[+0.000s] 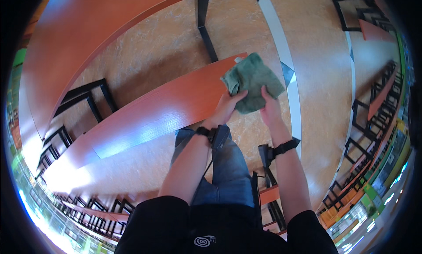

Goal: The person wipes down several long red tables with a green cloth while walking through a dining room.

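Observation:
A folded green cloth (258, 82) is held out in front of me between both hands. My left hand (227, 105) grips its lower left edge, thumb lying on top. On the lower right edge, my right hand (271, 105) pinches it with the thumb over the upper face. The fingers under the cloth are hidden. Behind the cloth lies the end of a long reddish-brown bench (171, 99), partly covered by it from this view. Whether the cloth touches the bench I cannot tell.
A long reddish-brown table (75, 33) with black metal legs (206, 26) stands beyond the bench. Black bench frames (105, 95) sit at the left. More tables and benches (382, 99) line the right side. A pale stripe (295, 112) crosses the tan floor (323, 89).

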Demonstrator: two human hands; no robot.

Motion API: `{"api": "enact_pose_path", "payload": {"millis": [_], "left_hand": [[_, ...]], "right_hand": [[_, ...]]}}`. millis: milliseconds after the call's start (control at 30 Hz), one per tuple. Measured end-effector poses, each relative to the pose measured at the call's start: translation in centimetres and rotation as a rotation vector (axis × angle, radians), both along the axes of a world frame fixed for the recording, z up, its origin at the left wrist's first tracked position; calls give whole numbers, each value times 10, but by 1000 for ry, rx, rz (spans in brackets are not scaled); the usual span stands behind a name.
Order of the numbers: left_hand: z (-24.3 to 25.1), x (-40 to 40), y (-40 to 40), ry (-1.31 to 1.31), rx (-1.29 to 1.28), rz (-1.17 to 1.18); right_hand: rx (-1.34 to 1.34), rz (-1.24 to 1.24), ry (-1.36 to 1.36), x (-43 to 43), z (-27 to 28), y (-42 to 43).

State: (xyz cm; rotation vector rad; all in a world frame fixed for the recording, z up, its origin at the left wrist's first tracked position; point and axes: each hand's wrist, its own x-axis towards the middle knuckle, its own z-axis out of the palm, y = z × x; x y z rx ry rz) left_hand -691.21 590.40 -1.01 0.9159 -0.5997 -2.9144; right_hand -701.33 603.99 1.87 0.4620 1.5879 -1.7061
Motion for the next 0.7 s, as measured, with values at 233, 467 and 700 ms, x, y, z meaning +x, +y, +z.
{"api": "enact_pose_path", "payload": {"millis": [233,467,700], "left_hand": [[-142,103,-120,-650,-677,-834],[-110,117,-121,-941,-785,-967],[-121,123,-133,-812,-776,-1160]], "right_hand": [[692,571,274,-102,-21,-38],[1117,1243,1064,31,-113,-84],[103,1304,1062,154,-153,-12]]}}
